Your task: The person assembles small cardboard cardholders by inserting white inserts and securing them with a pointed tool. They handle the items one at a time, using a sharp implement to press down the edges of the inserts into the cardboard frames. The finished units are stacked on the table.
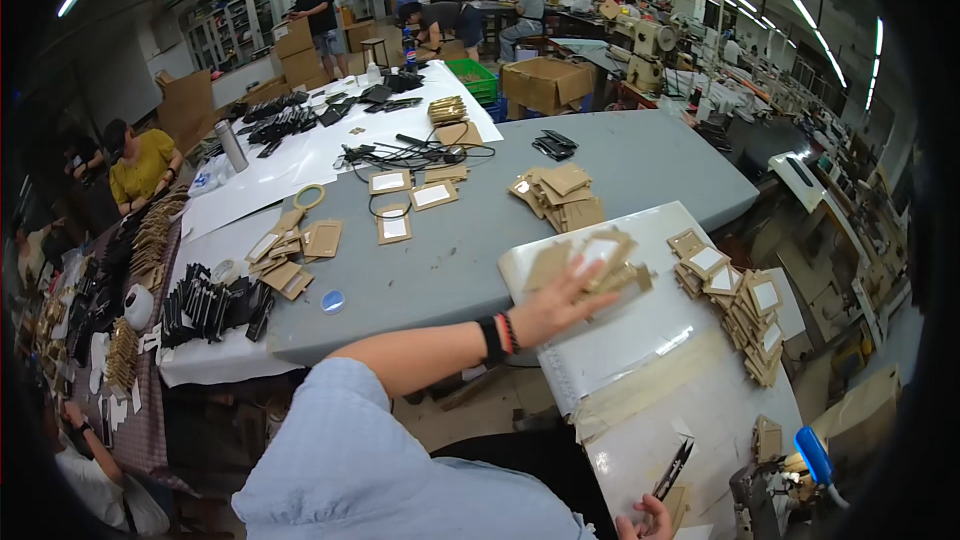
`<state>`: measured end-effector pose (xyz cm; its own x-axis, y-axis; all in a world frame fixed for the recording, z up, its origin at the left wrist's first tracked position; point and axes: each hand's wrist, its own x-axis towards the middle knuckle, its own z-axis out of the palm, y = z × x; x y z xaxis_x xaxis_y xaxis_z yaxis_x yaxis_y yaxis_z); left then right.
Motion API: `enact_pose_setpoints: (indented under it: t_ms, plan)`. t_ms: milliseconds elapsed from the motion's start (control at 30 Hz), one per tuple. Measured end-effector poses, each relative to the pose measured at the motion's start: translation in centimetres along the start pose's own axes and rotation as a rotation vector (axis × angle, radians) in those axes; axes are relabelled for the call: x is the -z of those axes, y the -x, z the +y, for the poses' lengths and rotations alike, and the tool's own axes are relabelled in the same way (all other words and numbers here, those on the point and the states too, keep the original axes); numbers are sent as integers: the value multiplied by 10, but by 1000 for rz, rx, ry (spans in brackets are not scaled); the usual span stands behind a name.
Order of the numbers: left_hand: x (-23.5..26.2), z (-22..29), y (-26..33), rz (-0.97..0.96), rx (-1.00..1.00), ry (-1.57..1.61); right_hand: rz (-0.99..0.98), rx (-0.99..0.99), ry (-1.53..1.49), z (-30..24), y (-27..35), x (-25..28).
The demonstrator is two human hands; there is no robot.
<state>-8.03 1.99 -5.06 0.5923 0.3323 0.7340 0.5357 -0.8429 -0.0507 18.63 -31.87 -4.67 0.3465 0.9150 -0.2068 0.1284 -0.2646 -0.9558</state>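
My left hand (pixel 562 306) reaches across the white work surface (pixel 640 340), its fingers spread over a loose pile of tan card-holder pieces (pixel 625 275). Those pieces are smeared by motion. At the bottom edge my right hand (pixel 648 520) is closed around dark thread snips (pixel 675 468) that point up and away; part of this hand is cut off by the picture's edge. Beside it lies another tan piece (pixel 678 505). Right of my left hand, a long overlapping heap of tan card holders with white windows (pixel 745 315) runs along the surface.
A grey table (pixel 450 260) adjoins on the left, bearing tan pieces (pixel 565 195), black cables (pixel 415 152) and a tape roll (pixel 309 197). Black pieces (pixel 215 305) are heaped farther left. A blue-handled tool (pixel 815 455) stands at right. Several people work around.
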Motion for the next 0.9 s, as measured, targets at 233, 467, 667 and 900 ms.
enact_pose_setpoints:
  t_ms: [233,467,667,900]
  plan:
    - [-60,73,-16,-203,-326,294,151,-97,1,-17,26,9]
    - [-50,79,-24,-520,-83,355,88,-7,62,-12,10,6]
    - [-44,88,-10,-348,-128,253,58,-26,89,-31,2,-8]
    - [-11,112,-23,29,-324,526,158,-22,77,-37,-8,-3]
